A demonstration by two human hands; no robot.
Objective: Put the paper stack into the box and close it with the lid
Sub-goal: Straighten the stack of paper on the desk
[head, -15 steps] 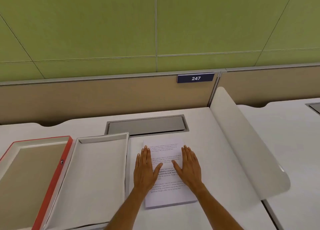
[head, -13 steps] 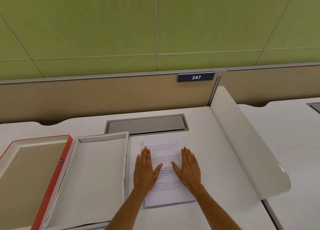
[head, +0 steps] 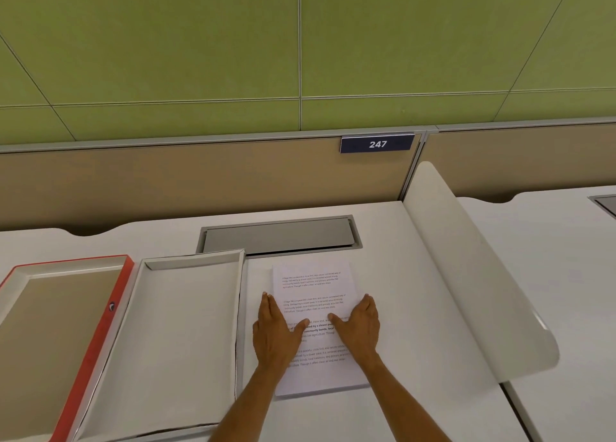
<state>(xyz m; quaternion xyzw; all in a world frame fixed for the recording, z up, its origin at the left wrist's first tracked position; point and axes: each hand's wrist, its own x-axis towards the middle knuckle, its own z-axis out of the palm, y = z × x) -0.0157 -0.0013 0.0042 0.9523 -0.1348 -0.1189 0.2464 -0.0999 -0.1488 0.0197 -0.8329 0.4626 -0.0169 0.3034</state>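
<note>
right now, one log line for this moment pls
step: gathering paper stack | left hand: on left edge | right hand: on right edge | stack: flat on desk | white box: open, empty | red-edged lid: off, far left

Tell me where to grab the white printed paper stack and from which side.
Take the white printed paper stack by its two long edges, left hand from the left, right hand from the right. It lies flat on the white desk, so fingers probably need to slide under those edges, thumbs on top.
</note>
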